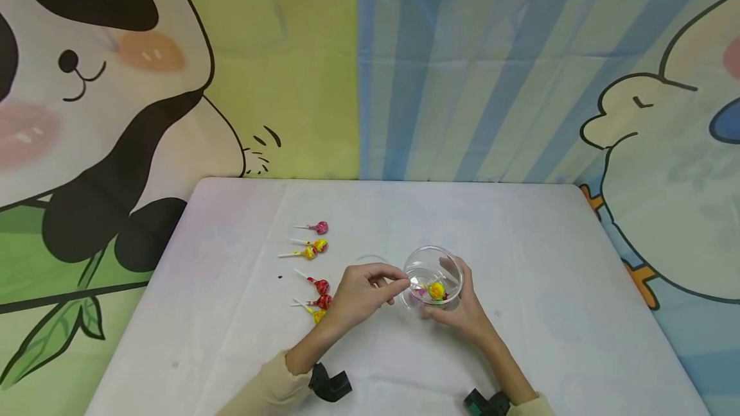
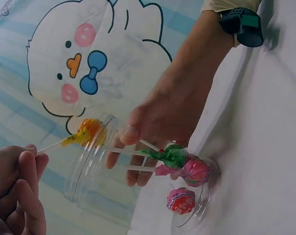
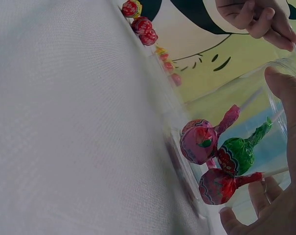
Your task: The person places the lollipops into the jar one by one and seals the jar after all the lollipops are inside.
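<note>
My left hand point(image 1: 364, 291) pinches the white stick of a yellow-orange lollipop point(image 2: 91, 131) between thumb and fingertips. The wrapped head of that lollipop is at the mouth of a clear jar point(image 1: 432, 249), inside the rim in the head view. Around the right side of the jar, my right hand point(image 1: 462, 310) curls its thumb and fingers and holds it upright on the table. Low in the jar lie a green lollipop point(image 3: 237, 155), a pink lollipop point(image 3: 198, 142) and a red lollipop point(image 3: 217, 187), their sticks pointing up toward the mouth.
Left of the jar, a loose column of lollipops lies on the white tablecloth point(image 1: 555, 262): a pink one point(image 1: 321, 228), yellow ones point(image 1: 320, 245), red ones point(image 1: 321, 286) and another yellow one point(image 1: 318, 316) by my left forearm. A cartoon-printed cloth point(image 1: 306, 82) hangs behind the table.
</note>
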`<state>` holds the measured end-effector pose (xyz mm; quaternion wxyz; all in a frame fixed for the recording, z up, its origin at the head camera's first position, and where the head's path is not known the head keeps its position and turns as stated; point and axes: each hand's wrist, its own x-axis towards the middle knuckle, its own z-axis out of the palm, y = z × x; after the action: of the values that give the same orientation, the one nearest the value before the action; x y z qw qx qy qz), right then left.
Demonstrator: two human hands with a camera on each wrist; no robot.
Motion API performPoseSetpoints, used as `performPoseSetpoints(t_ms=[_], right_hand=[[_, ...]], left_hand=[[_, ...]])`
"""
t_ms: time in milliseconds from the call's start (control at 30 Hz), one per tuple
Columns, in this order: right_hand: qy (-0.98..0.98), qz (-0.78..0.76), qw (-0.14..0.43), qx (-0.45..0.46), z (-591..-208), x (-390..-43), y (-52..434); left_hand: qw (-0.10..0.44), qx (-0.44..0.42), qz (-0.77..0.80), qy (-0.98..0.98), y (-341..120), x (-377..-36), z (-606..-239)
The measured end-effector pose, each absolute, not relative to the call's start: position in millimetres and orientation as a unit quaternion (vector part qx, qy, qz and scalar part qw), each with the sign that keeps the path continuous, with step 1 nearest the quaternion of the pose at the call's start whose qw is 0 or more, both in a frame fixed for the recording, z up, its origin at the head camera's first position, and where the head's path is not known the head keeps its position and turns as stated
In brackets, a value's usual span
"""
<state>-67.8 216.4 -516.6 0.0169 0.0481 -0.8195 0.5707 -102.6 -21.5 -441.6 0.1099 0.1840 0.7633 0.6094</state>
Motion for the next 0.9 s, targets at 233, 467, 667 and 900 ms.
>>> performPoseSetpoints(t_ms=[233, 467, 667, 900], right_hand=[[-0.819, 0.57, 0.023, 0.059, -516.5, -67.5, 217.2], [-0.822, 0.565, 0.023, 0.059, -515.7, -67.7, 217.4], [-0.824, 0.563, 0.015, 0.051, -515.5, -67.9, 217.8], [-0.82, 0.569, 0.01, 0.057, -516.5, -68.9, 219.2]], left_hand=[[0.093, 0.209, 0.59, 0.774, -9.3, -103.3, -442.0], [0.099, 0.223, 0.591, 0.769, -1.2, -104.0, -446.9], [0.078, 0.246, 0.561, 0.786, 6.1, -104.3, -449.1], [0.071, 0.277, 0.509, 0.812, 14.8, -107.7, -445.0]])
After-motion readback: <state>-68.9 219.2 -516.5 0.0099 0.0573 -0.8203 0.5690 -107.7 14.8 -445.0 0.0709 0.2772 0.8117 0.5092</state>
